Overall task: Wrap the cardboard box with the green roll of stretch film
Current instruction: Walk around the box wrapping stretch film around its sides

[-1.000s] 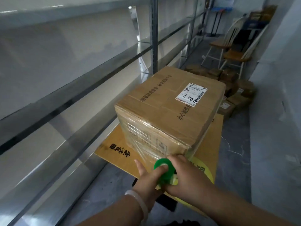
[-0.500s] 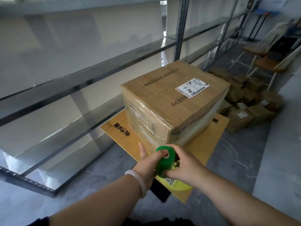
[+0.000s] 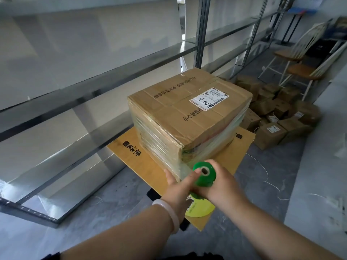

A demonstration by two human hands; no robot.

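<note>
A brown cardboard box (image 3: 189, 113) with a white shipping label stands on a flat yellow cardboard sheet (image 3: 139, 162). Clear film bands cover its lower sides. Both hands hold the green roll of stretch film (image 3: 203, 175) upright at the box's near corner. My left hand (image 3: 178, 186) grips the roll from the left, thumb at the top of its core. From the right, my right hand (image 3: 223, 186) wraps round it. A short strip of film runs from the roll to the box corner.
Grey metal shelving (image 3: 90, 87) runs along the left, close beside the box. A pile of small cardboard boxes (image 3: 277, 113) lies on the floor behind. Two wooden chairs (image 3: 300, 59) stand at the back right. A white block (image 3: 323, 158) borders the right side.
The view has shifted right around the box, so its right side now shows. The roll and both hands have moved from the front face to the near corner.
</note>
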